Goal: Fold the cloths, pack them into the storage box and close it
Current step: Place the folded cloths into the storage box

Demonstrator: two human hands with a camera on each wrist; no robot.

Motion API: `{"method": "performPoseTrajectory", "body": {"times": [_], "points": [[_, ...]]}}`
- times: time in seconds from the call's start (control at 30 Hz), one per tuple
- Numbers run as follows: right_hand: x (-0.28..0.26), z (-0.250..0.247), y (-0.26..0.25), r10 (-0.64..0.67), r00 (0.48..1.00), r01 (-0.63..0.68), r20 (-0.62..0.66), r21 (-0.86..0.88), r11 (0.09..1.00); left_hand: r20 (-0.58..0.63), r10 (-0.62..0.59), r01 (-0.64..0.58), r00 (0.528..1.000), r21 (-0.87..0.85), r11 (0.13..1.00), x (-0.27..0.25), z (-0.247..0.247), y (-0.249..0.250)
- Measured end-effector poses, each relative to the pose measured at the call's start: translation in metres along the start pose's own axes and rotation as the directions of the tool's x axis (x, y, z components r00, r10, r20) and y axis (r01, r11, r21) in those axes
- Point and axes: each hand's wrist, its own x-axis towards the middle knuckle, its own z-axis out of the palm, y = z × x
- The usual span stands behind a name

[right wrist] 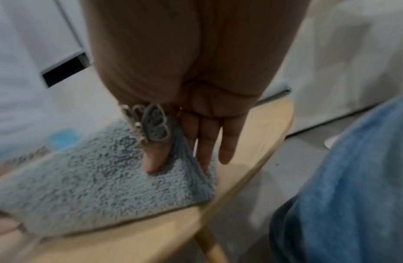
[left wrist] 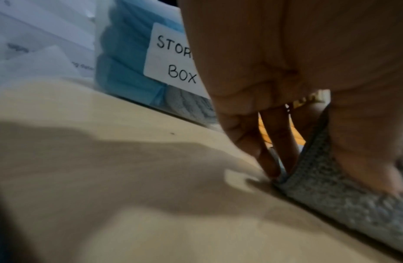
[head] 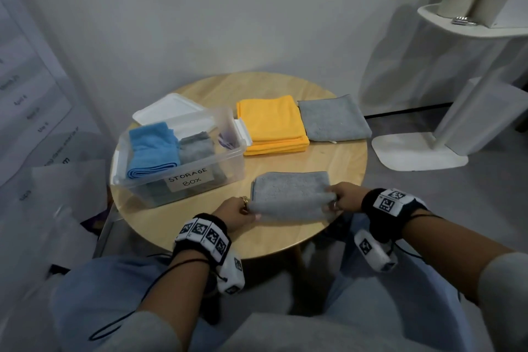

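Pinched at its two near corners, the grey cloth [head: 291,194] is held flat on the table [head: 337,163], close to the front edge. The left corner is gripped by the left hand [head: 235,213], thumb on top and fingers [left wrist: 270,160] tucked under the edge, as the left wrist view shows. The right corner is grasped by the right hand [head: 344,198], whose ringed thumb is pressed into the pile while fingers [right wrist: 204,147] are slid beneath. The near edge appears lifted and rolled over, so a fold away from the body is judged to be under way; both corners are probably held so that the edges can be brought level.

Just left of the cloth the storage box [head: 228,157] is set open, within easy reach for packing. A folded blue cloth [head: 151,148] and a folded grey one [head: 197,147] are already stood inside. The lid [head: 168,108] is laid behind the box, clear of the opening.

Farther back, a yellow stack [head: 271,126] and a flat grey cloth [head: 334,120] are left side by side, seemingly waiting their turn. Packing is judged partly done, and closing not yet begun.
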Motion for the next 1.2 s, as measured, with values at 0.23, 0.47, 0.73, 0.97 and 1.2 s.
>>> {"method": "performPoseTrajectory", "body": {"times": [0.23,0.47,0.73,0.97,1.2], "points": [[0.028,-0.001,-0.017,0.284,0.958,-0.257,-0.040,0.320,0.912,-0.208,-0.106,0.110,0.972,0.007,0.994,0.037,-0.004,0.029],[0.050,0.008,-0.014,0.258,0.936,-0.272,-0.241,-0.026,0.962,-0.237,-0.205,0.248,0.950,0.169,0.954,0.067,0.005,0.040],[0.062,0.016,-0.007,0.316,0.890,-0.316,-0.328,0.053,0.947,-0.286,-0.252,0.349,0.924,0.368,0.862,0.076,0.008,0.045],[0.058,0.025,-0.015,-0.149,0.944,0.002,-0.294,-0.446,0.895,-0.166,-0.421,0.422,0.892,-0.030,0.906,0.059,0.017,0.052],[0.054,0.012,-0.031,-0.084,0.985,0.043,-0.153,-0.253,0.966,-0.064,-0.206,0.206,0.976,-0.011,0.978,0.049,-0.004,0.055]]}}
